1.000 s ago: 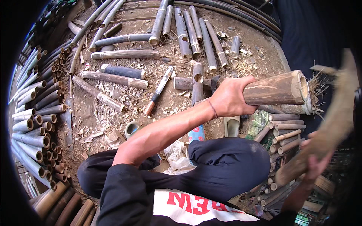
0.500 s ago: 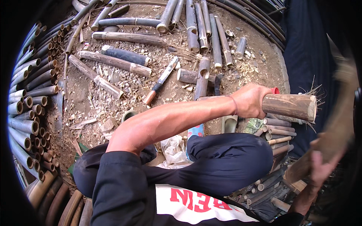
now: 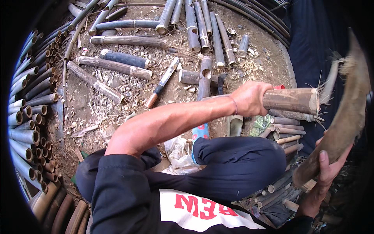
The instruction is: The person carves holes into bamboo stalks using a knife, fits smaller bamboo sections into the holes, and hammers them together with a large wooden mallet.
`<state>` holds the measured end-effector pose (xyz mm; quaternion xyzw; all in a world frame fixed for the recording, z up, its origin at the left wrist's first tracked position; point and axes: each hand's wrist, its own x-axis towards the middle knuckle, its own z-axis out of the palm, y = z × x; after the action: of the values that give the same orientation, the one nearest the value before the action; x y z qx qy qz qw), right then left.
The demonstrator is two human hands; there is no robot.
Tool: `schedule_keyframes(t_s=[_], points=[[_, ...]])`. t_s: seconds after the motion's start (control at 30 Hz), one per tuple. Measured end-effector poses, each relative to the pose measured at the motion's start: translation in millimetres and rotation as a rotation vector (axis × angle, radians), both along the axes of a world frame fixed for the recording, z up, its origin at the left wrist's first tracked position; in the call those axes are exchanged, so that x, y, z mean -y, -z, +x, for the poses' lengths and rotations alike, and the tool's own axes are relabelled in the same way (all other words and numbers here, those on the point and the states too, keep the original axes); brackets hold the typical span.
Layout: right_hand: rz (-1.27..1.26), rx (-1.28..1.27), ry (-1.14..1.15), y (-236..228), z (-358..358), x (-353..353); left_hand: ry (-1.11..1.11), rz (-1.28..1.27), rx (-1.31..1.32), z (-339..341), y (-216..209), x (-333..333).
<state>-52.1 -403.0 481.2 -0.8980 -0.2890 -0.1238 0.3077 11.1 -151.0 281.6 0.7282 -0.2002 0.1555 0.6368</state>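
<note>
The bamboo tube (image 3: pixel 290 99), its axis running left to right beyond the right knee (image 3: pixel 269 158), is clasped by the curled left hand (image 3: pixel 250 98), its cut end (image 3: pixel 315 101) toward the slanted brown slab (image 3: pixel 343 128) gripped by the right hand (image 3: pixel 329 167).

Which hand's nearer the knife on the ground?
Left. The left hand is to the right of the knife, holding a bamboo tube; the right hand is much farther right, past the right knee.

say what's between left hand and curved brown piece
The head view shows the bamboo tube that the left hand grips, then a pale frayed strip.
</note>
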Motion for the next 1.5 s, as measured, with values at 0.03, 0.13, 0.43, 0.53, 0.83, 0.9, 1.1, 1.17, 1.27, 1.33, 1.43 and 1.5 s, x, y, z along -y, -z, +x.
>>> schedule_keyframes(t_s=[0.03,0.13,0.43,0.53,0.83,0.9,1.1,1.17,1.27,1.33,1.43,1.5], points=[[-0.102,0.039,-0.008,1,1,-1,0.008,-0.021,-0.007,1,4,1],[-0.315,0.169,-0.097,8,13,-6,-0.102,0.147,-0.006,-8,6,-12],[0.156,-0.057,-0.053,-18,36,43,-0.181,-0.215,-0.117,-39,-65,-102],[0.236,-0.093,-0.068,-8,41,37,-0.626,-0.322,0.043,-59,-71,-112],[0.153,-0.113,-0.191,8,53,6,-0.405,-0.244,0.018,-49,-52,-127],[0.165,-0.066,-0.197,7,53,3,-0.391,-0.179,-0.1,-56,-41,-132],[0.176,-0.182,-0.24,18,39,-33,-0.205,-0.205,-0.217,-97,-16,-188],[0.094,-0.135,-0.327,16,44,-55,-0.345,-0.172,-0.198,-102,-34,-188],[0.072,0.04,-0.552,11,59,-102,-0.85,-0.092,-0.032,-93,-35,-164],[0.011,0.2,-0.581,-7,77,-129,-0.972,-0.071,-0.032,-91,-31,-166],[0.121,0.45,-0.545,-26,87,-193,-1.054,-0.075,-0.047,-87,-22,-169],[0.115,0.562,-0.58,-11,102,-220,-1.111,-0.011,-0.032,-83,-26,-174]])
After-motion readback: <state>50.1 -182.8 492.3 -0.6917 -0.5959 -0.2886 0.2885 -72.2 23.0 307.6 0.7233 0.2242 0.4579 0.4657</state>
